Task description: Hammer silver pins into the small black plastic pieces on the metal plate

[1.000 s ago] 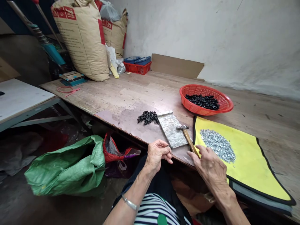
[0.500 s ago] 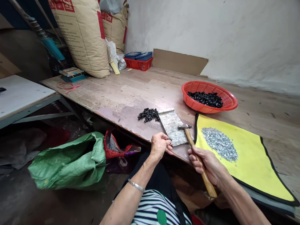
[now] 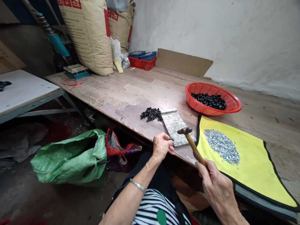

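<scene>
Black-and-white striped shirt [image 3: 150, 211]: nearest, at the bottom, with a green dot on it.
Left hand [image 3: 163, 146]: thumb and fingertips pinched narrow on a small black piece [image 3: 172, 139] at the slab's near edge; a silver bangle [image 3: 138, 185] rings the wrist.
Right hand [image 3: 215, 179]: fingers closed around the wooden handle of the hammer [image 3: 195, 150], near the table's front edge.
Hammer head: over the slab's right side; whether it touches, I cannot tell.
Metal-looking slab [image 3: 175, 125]: flat on the wooden table [image 3: 122, 90], between the hands and the red basket, with a raised strip across its far end.
Loose black pieces [image 3: 150, 114]: heaped just beside the slab's left edge.
Yellow mat [image 3: 255, 165]: black-edged, right of the slab, bearing a spread of small silvery bits [image 3: 221, 147].
Green bag [image 3: 70, 162]: slack and open, below the table on the left, beside a red packet [image 3: 113, 145].
Red basket [image 3: 201, 107]: beyond the mat, with more black pieces [image 3: 209, 101] inside.
Back of the table: a red crate [image 3: 142, 64] with blue containers [image 3: 148, 56], a cardboard strip [image 3: 184, 62] against the wall, and two tall sacks [image 3: 91, 37] on the left.
</scene>
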Available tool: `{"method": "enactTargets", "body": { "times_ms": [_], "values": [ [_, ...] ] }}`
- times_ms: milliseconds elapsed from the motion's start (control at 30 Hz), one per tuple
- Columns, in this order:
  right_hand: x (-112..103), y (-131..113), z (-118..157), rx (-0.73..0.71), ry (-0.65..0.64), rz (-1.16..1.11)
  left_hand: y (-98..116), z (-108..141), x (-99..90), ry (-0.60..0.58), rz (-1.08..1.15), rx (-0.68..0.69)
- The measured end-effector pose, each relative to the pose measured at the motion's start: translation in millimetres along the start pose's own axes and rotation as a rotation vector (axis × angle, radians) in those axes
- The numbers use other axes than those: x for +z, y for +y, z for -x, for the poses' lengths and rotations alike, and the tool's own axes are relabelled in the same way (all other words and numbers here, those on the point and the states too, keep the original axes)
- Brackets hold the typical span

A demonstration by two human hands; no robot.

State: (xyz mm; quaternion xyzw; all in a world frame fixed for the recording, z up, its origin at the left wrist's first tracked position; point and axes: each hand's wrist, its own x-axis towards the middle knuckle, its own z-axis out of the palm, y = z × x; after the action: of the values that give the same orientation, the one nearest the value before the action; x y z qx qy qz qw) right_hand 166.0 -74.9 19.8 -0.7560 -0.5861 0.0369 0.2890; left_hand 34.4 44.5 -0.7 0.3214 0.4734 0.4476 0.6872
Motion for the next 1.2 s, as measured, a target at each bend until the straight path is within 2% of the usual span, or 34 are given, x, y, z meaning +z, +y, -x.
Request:
{"method": "enactTargets", "body": {
  "times_ms": [100, 200, 267, 367, 500, 600, 667, 733, 800, 867, 900, 1067, 1133, 1200],
  "values": [
    [-1, -11, 1, -0.132, 0.106, 0.142, 0, 0, -0.3, 0.013, -0.014, 0.001],
    [6, -14, 3, -0.262, 0.075, 0.382, 0, -1, -0.1, 0.018, -0.013, 0.000],
    [10, -13, 4, -0.297, 0.069, 0.479, 0, -2, 0.1, 0.018, -0.009, 0.001],
    [9, -11, 3, -0.277, 0.086, 0.475, -2, -3, -0.2, 0.018, -0.004, -0.002],
    [-8, -16, -1, -0.303, 0.154, 0.424, -4, -4, -0.9, 0.016, -0.007, -0.011],
    [-16, -23, -1, -0.306, 0.264, 0.339, -4, -4, -1.3, 0.013, -0.012, -0.012],
    [-12, -25, 1, -0.263, 0.350, 0.309, -4, -4, -1.3, 0.014, -0.015, -0.011],
    [-2, -22, 4, -0.230, 0.302, 0.365, -4, -4, -1.1, 0.016, -0.019, -0.009],
    [7, -18, 5, -0.225, 0.147, 0.464, -4, -4, -0.8, 0.019, -0.021, -0.007],
    [7, -15, 4, -0.222, 0.068, 0.515, -3, -4, -0.5, 0.023, -0.022, -0.005],
    [4, -14, 3, -0.216, 0.089, 0.500, -3, -4, -0.3, 0.025, -0.023, -0.006],
    [-13, -22, 3, -0.175, 0.371, 0.348, -3, -4, -0.3, 0.030, -0.023, -0.012],
    [-6, -22, 6, -0.165, 0.350, 0.349, -3, -3, -0.1, 0.028, -0.020, -0.011],
    [4, -20, 10, -0.160, 0.198, 0.397, -4, -3, 0.1, 0.027, -0.018, -0.004]
  ]
}}
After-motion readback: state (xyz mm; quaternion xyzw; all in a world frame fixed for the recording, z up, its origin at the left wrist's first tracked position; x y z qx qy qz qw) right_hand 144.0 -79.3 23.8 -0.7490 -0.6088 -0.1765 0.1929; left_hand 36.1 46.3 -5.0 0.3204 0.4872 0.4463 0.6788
